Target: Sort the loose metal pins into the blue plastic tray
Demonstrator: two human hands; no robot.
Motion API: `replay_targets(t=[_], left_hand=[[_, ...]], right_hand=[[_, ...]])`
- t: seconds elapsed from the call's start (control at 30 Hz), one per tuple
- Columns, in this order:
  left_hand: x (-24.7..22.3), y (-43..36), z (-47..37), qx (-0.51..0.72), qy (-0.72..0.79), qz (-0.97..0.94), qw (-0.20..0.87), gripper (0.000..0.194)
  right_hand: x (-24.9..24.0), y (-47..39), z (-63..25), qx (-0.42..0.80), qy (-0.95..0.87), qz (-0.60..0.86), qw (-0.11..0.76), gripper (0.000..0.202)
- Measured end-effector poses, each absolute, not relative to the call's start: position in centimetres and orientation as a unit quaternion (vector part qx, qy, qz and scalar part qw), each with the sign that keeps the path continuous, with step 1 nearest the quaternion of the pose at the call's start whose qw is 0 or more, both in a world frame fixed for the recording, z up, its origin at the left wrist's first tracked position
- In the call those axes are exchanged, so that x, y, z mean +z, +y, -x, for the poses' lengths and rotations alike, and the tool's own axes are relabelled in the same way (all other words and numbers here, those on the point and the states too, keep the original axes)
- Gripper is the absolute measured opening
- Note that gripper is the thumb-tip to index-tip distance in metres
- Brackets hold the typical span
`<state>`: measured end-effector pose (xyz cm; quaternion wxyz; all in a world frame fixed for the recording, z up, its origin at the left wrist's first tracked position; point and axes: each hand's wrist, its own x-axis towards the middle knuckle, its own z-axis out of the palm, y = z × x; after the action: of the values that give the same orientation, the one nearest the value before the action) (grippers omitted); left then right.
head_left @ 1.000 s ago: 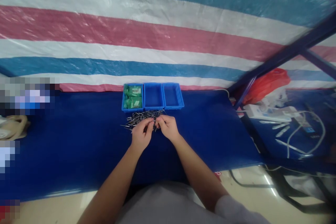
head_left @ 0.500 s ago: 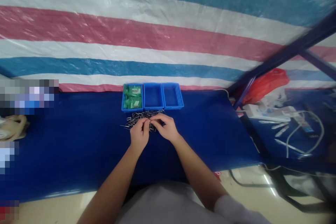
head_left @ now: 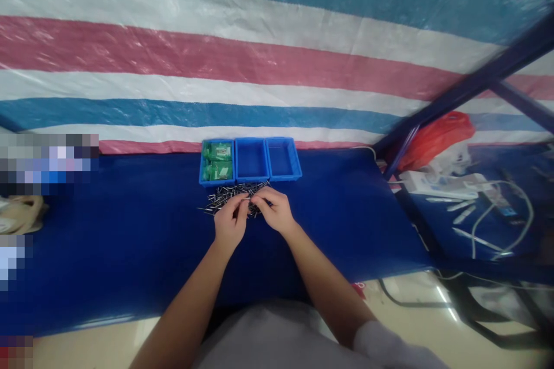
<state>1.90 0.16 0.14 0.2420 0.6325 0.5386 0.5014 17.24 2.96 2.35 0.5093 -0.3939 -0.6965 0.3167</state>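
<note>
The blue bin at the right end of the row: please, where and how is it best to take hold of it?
I would pinch the right wall of the right-end bin, coming from above and the right. The open top exposes its rim, and this wall faces away from the middle bin, which sits close against the opposite side.

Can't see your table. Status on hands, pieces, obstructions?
Left hand and right hand close together at metal pieces; grip unclear. Pieces piled loose, partly hidden by hands. Blue trays just beyond, not blocking.

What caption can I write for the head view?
Left hand and right hand at a pile of slender pieces, near three blue bins.
</note>
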Motion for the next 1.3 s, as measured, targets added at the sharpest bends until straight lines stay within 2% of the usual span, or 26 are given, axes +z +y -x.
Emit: replay_targets(t=[0.27, 0.6, 0.7, 0.87, 1.3], left_hand=[[-0.16, 0.18, -1.95, 0.512, 0.538, -0.628, 0.231, 0.026], [-0.35, 0.22, -1.86, 0.506, 0.539, -0.635, 0.223, 0.025], [-0.16, 0.27, -1.83, 0.497, 0.543, -0.639, 0.222, 0.024], [0.28, 0.31, -1.73, 0.485, 0.557, -0.640, 0.213, 0.023], [0.23, 0.37, -1.65, 0.476, 0.568, -0.642, 0.197, 0.023]], right_hand=[[2.27, 2.93, -17.41, 0.321, -0.716, 0.391, 0.481, 0.036], [1.85, 3.05, -17.38, 0.329, -0.714, 0.380, 0.488, 0.040], [1.88, 3.02, -17.35, 0.323, -0.711, 0.391, 0.488, 0.036], [2.33, 2.77, -17.02, 0.317, -0.681, 0.426, 0.505, 0.014], [2.22, 2.92, -16.92, 0.308, -0.690, 0.396, 0.522, 0.009]])
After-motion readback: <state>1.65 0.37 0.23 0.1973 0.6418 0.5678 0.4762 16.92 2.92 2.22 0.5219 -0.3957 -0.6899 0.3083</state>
